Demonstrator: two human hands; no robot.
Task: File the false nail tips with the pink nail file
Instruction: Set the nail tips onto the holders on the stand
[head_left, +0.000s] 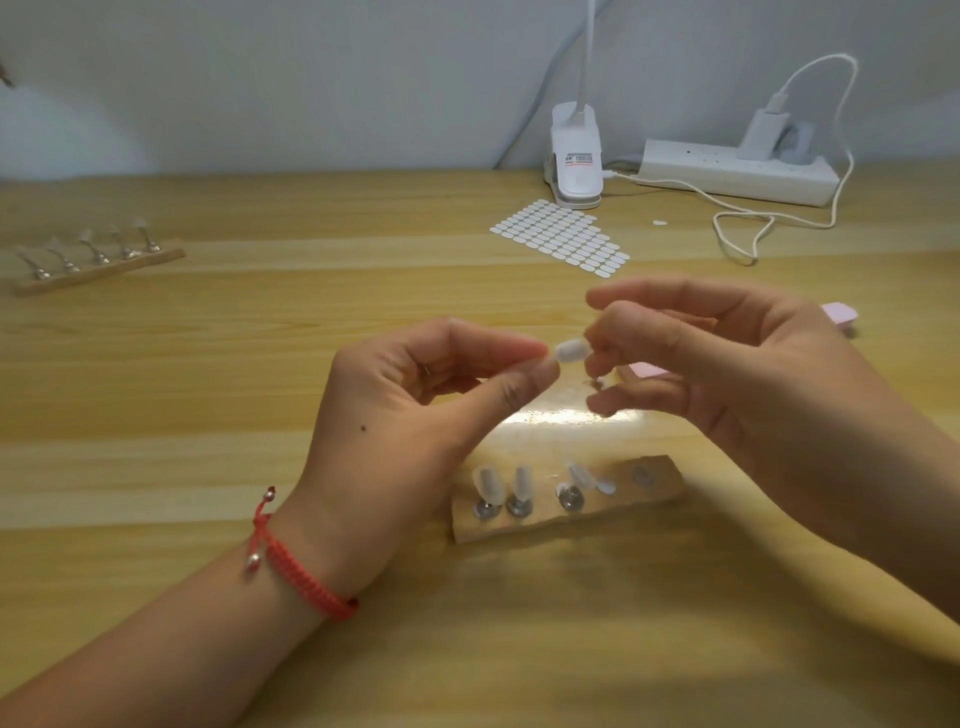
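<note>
From the head camera, both hands are raised above a pale wood-grain tabletop (208, 395). The left hand (410, 410), a red braided bracelet (298, 577) on its wrist, pinches one end of a small, whitish, translucent false nail tip (570, 349) between thumb and forefinger. The right hand (727, 374) closes its fingertips on the other end; what else it grips is blurred. Under the right hand lies the pink nail file (647, 370), flat and matte, mostly hidden, with a pink end showing beyond the hand. Below the hands a wooden block (566, 519) carries metal stands with three clear tips. A second wooden rack (98, 270) sits far left, a sheet of white oval stickers (561, 236) beyond.
</note>
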